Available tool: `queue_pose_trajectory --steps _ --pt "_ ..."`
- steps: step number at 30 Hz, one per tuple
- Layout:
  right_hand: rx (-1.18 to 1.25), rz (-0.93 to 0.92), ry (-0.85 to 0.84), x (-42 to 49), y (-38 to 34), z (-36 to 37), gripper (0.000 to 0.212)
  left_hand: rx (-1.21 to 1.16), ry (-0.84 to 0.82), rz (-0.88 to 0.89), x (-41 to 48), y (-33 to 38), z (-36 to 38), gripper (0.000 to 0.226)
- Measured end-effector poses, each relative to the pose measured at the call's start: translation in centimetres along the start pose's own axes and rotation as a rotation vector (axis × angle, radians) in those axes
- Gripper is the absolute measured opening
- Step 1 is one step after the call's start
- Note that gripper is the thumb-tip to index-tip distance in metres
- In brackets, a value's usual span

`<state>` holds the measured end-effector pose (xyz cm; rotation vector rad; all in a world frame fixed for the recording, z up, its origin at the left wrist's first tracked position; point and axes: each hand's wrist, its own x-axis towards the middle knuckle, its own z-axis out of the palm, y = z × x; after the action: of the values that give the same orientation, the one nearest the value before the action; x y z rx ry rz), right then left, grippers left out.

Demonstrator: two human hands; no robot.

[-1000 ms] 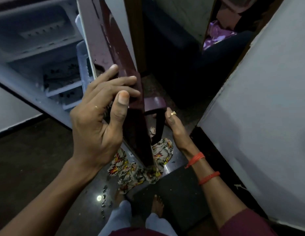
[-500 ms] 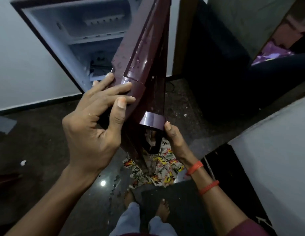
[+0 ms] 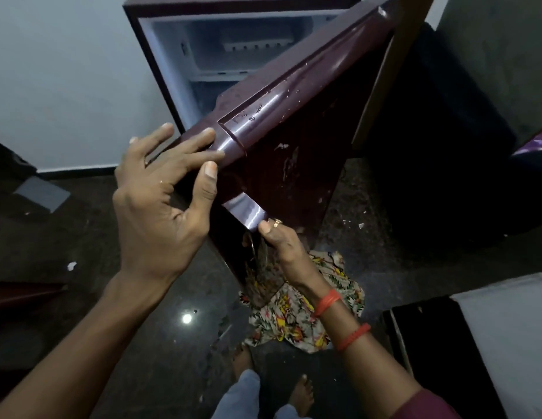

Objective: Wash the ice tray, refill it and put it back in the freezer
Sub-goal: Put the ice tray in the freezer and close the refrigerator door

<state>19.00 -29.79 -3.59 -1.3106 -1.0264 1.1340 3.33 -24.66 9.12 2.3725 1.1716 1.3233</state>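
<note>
The ice tray is not in view: neither hand carries it, and the visible part of the freezer compartment shows only bare white shelving. The maroon fridge door stands part-open in front of it. The right hand grips the door handle, fingers curled behind it and thumb on its end; the left hand lies with straight fingers over the door's top corner, thumb against the front face. The step looks like working the door, so the handle should do the swinging while the left hand only steadies, clear of the closing gap. The patterned cloth under the door's lower edge may snag.
</note>
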Motion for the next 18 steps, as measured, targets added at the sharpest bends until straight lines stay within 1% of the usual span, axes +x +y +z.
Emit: queue_pose_trajectory --steps 2,5,8,12,14,17,18 --pt "-0.038 0.005 -0.010 1.5 -0.2 1.4 0.070 0.049 0.005 0.008 1.0 -1.7 -0.2 0.024" --pt "-0.077 0.010 -0.010 4.0 -0.3 3.4 0.070 0.137 0.006 0.026 2.4 -4.1 -0.2 0.028" --pt "-0.118 0.002 -0.028 6.9 -0.3 5.4 0.076 0.244 0.012 0.033 3.8 -6.4 0.1 0.033" --pt "-0.130 0.011 -0.035 10.5 -1.2 7.8 0.085 0.284 -0.002 -0.009 6.2 -9.3 0.4 0.039" --pt "-0.124 0.014 -0.037 12.3 -1.6 8.7 0.077 0.276 -0.016 -0.022 7.7 -10.9 0.5 0.042" --pt "-0.147 0.035 -0.015 14.9 -1.9 9.9 0.045 0.247 -0.044 -0.036 9.9 -13.3 0.8 0.044" --pt "-0.154 0.043 -0.001 15.8 -2.0 10.3 0.040 0.238 -0.053 -0.043 10.7 -14.1 1.0 0.044"
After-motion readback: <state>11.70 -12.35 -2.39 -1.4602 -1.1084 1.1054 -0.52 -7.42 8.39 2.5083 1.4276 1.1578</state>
